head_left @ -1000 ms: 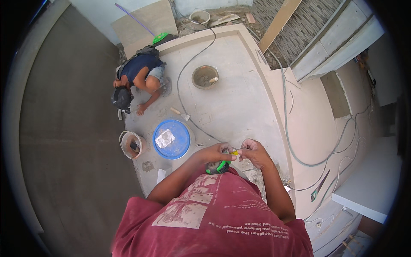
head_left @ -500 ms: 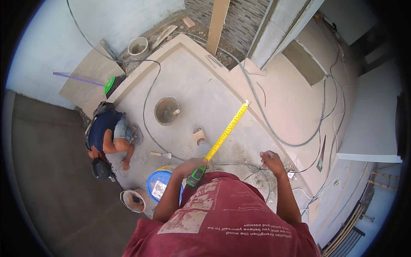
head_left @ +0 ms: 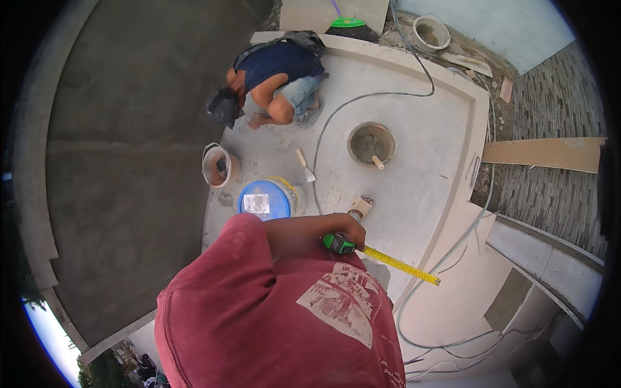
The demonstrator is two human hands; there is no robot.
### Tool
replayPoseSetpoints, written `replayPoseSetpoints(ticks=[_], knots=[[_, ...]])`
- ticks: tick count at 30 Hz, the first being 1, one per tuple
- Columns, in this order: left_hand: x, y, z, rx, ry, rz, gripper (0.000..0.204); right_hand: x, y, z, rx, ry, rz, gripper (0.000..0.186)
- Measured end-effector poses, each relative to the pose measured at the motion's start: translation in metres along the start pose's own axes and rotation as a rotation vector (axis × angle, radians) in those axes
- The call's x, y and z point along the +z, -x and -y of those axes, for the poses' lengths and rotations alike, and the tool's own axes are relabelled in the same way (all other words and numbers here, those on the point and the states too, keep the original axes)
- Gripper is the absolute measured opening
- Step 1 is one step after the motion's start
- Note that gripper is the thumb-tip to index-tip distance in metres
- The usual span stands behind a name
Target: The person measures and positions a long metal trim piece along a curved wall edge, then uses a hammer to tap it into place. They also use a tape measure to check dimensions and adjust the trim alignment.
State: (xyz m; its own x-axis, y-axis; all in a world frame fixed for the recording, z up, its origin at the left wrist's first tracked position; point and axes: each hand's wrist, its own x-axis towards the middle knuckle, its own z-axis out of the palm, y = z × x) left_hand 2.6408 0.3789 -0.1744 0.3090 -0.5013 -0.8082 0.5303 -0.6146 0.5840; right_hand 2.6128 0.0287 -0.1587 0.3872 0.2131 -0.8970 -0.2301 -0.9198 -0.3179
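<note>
My left hand is closed round a green and black tape measure, held close against my dark red shirt. Its yellow blade sticks out stiffly to the right over the pale tiles, the free end reaching near the raised edge of the tiled area. Just beyond that hand, my sandalled foot stands on the tiles. My right hand is out of view, hidden beyond my body. Left of my arm stands a bucket with a blue lid.
A co-worker crouches at the tiles' far left, one hand down. A mortar bucket, a scraper and a smaller pail stand or lie about. A dark cable crosses the floor; a grey hose runs along the right.
My view has turned toward the left, swinging the scene round. The left hand still holds the tape measure with its blade out. My right hand has gone out of view.
</note>
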Motion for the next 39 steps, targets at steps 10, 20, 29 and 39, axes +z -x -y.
replayPoseSetpoints(ticks=[10,20,29,39], knots=[[-0.034,-0.035,-0.022,-0.036,-0.151,0.099,0.047,-0.05,-0.014,0.042,0.097,-0.176,0.032,0.045],[-0.08,-0.053,-0.073,-0.257,0.023,-0.022,0.05,-0.129,-0.033,0.062,0.06,-0.353,0.019,0.049],[-0.116,-0.049,-0.193,-0.198,-0.153,0.0,0.053,-0.198,-0.071,-0.009,0.002,-0.407,0.127,0.052],[-0.172,-0.111,-0.246,-0.174,-0.291,0.192,0.048,-0.222,-0.059,-0.005,0.131,-0.643,-0.003,0.056]])
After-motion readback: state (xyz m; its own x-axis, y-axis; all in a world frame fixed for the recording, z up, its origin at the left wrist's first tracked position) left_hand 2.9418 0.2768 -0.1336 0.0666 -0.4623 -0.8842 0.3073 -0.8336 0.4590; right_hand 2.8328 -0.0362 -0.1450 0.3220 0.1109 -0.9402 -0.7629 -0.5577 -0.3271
